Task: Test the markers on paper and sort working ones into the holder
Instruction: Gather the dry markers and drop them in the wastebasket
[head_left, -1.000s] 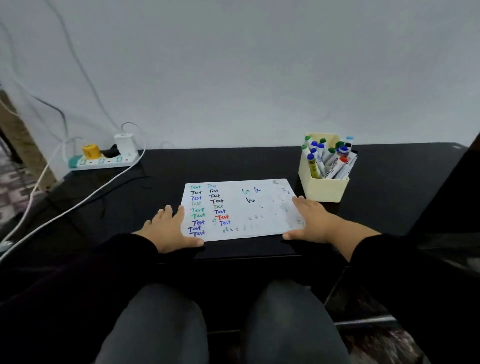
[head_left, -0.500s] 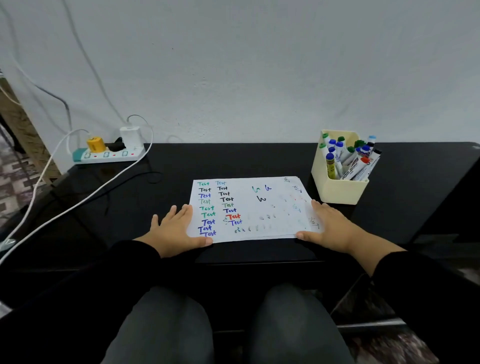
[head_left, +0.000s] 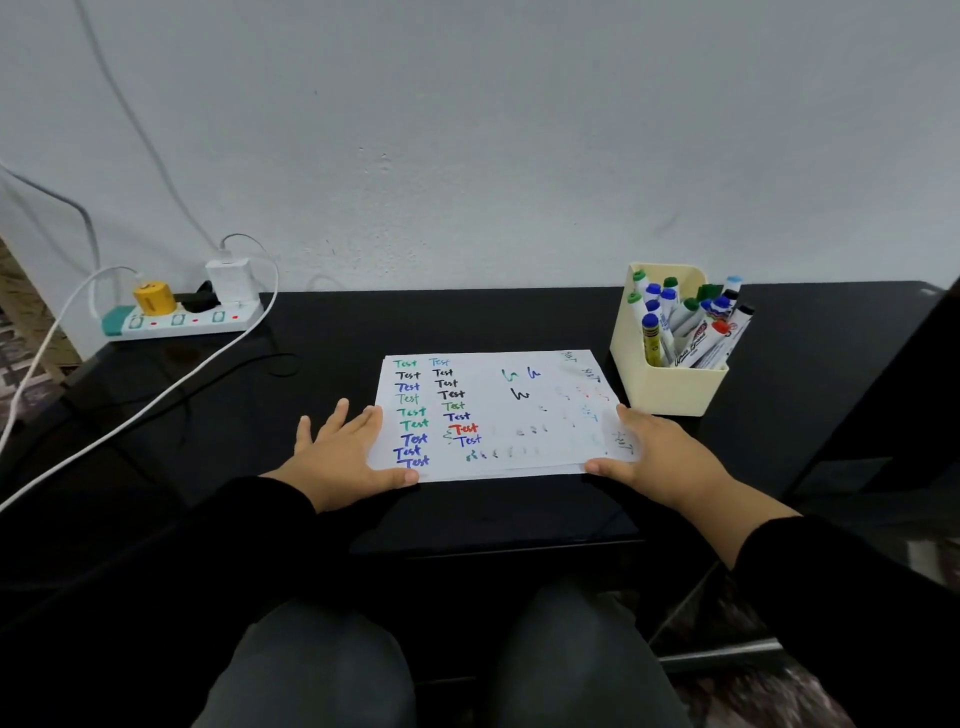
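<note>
Markers (head_left: 685, 327), a dozen or so with green, blue, black and red caps, stand crowded and leaning in a cream plastic holder (head_left: 670, 387) at the right rear of a black desk (head_left: 322, 374). They look light, stiff and smooth-barrelled, easiest to lift by pinching a barrel just below the cap, though neighbours packed this tightly may shift when one is drawn out. Just left of the holder lies a sheet of white paper (head_left: 498, 415) covered with the word "Test" in several colours and fainter scribbles; it is thin and likely to slide on the glossy surface. Both hands lie flat with fingers straight, holding nothing: the left hand (head_left: 343, 457) presses the paper's left edge, the right hand (head_left: 654, 457) its right edge near the holder. At the far left a power strip (head_left: 182, 317) with plugs and white cables sits against the wall.
</note>
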